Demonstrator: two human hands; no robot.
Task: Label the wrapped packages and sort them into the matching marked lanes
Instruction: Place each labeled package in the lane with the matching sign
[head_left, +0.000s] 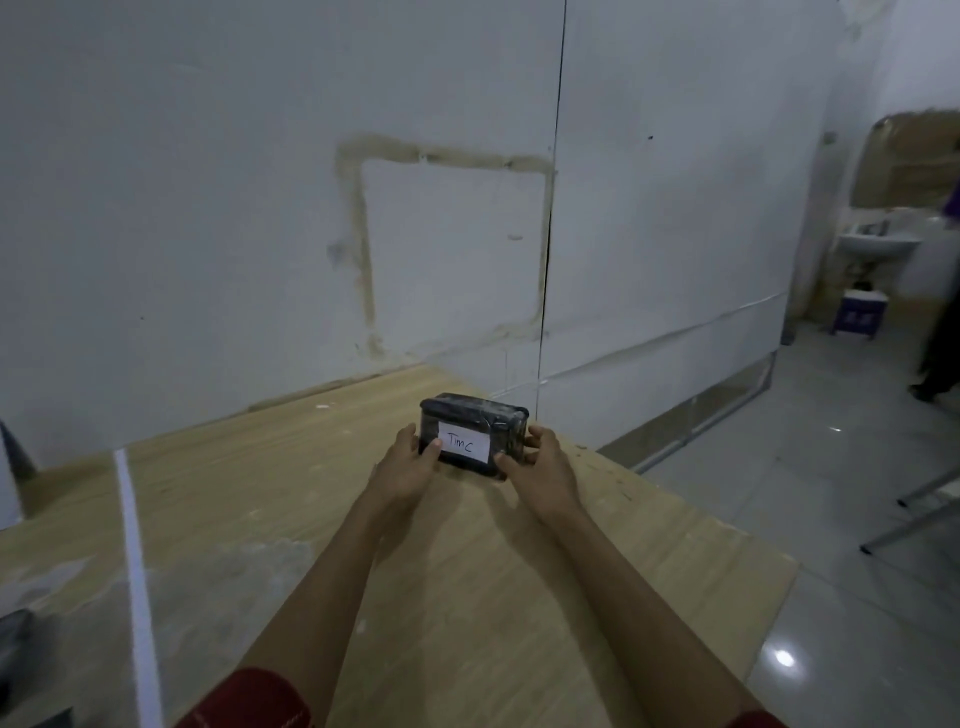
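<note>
Just below the centre of the frame, a black wrapped package (474, 434) sits on the wooden table (291, 499), held between both hands. The left hand (404, 462) grips its left end, thumb on the white label (463, 442) reading "Tim C". The right hand (539, 462) clasps the right end, fingers curled round it.

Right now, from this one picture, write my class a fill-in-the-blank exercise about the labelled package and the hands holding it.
The white label on the package reads ____.
The package's wrapping is coloured ____.
The left hand and right hand hold it over a table made of ____.
The white tape line lies to the package's ____.
Missing words: Tim C; black; wood; left.
</note>
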